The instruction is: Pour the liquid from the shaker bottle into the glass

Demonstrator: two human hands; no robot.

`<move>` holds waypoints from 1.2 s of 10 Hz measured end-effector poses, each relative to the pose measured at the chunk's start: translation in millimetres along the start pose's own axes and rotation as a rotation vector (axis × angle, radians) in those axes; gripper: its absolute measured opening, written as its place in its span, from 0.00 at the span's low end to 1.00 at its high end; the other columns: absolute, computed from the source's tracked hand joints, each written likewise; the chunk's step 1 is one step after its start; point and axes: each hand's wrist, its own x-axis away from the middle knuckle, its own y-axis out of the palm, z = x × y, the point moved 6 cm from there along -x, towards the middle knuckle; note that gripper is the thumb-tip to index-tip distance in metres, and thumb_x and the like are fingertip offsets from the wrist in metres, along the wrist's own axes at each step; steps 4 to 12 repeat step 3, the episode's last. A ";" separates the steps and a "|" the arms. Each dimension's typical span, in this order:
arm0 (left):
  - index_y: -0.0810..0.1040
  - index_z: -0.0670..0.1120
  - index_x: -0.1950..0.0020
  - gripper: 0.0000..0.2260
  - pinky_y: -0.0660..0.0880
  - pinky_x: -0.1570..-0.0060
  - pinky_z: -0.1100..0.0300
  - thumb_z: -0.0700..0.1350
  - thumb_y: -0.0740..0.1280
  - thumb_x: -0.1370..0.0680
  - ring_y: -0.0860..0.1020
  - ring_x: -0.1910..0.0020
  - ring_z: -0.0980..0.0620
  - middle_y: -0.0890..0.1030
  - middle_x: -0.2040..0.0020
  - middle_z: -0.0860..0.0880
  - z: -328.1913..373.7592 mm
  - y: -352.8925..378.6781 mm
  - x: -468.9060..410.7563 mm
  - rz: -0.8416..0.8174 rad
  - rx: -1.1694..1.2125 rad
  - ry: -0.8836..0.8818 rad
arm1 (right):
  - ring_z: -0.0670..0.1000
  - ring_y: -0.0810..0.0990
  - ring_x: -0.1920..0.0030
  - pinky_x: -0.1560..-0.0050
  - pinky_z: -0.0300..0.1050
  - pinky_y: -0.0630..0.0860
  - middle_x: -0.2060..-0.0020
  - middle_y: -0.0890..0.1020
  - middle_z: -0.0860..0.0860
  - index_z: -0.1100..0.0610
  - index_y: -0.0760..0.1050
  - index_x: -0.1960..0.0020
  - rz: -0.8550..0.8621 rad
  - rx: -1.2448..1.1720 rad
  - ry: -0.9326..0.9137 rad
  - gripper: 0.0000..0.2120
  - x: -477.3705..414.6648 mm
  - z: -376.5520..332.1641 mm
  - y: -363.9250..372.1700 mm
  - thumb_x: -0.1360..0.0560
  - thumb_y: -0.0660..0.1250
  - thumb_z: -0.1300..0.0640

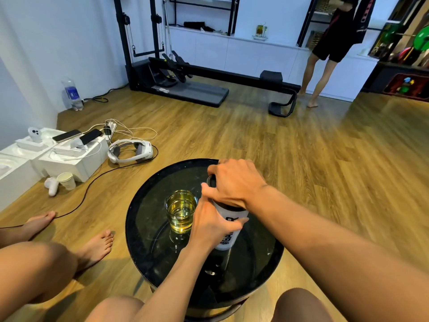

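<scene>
A white shaker bottle (228, 235) with black lettering and a dark lid stands upright on the round black glass table (148, 252). My left hand (210, 223) wraps around the bottle's body. My right hand (234, 182) covers and grips the lid from above, hiding most of it. Just left of the bottle, touching my left hand, stands a clear glass (181, 211) holding yellow liquid to well over half its height.
My bare legs and feet (92, 247) are left of the table. On the floor at left lie white boxes (69, 159) with phones, a headset (130, 151), cables and a paper cup (67, 181). A person (325, 54) stands far back by gym equipment.
</scene>
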 end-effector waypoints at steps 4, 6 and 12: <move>0.65 0.44 0.28 0.50 0.72 0.56 0.71 0.65 0.78 0.43 0.78 0.43 0.54 0.77 0.42 0.53 18.3 -11.6 2.7 -0.094 -0.046 -0.019 | 0.57 0.78 0.49 0.50 0.55 0.67 0.47 0.80 0.55 0.52 0.75 0.38 0.084 0.043 0.003 0.31 5.5 0.0 -3.1 0.23 0.46 0.33; 0.65 0.44 0.28 0.50 0.72 0.56 0.71 0.65 0.78 0.43 0.78 0.43 0.54 0.77 0.42 0.53 18.3 -11.6 2.7 -0.094 -0.046 -0.019 | 0.57 0.78 0.49 0.50 0.55 0.67 0.47 0.80 0.55 0.52 0.75 0.38 0.084 0.043 0.003 0.31 5.5 0.0 -3.1 0.23 0.46 0.33; 0.65 0.44 0.28 0.50 0.72 0.56 0.71 0.65 0.78 0.43 0.78 0.43 0.54 0.77 0.42 0.53 18.3 -11.6 2.7 -0.094 -0.046 -0.019 | 0.57 0.78 0.49 0.50 0.55 0.67 0.47 0.80 0.55 0.52 0.75 0.38 0.084 0.043 0.003 0.31 5.5 0.0 -3.1 0.23 0.46 0.33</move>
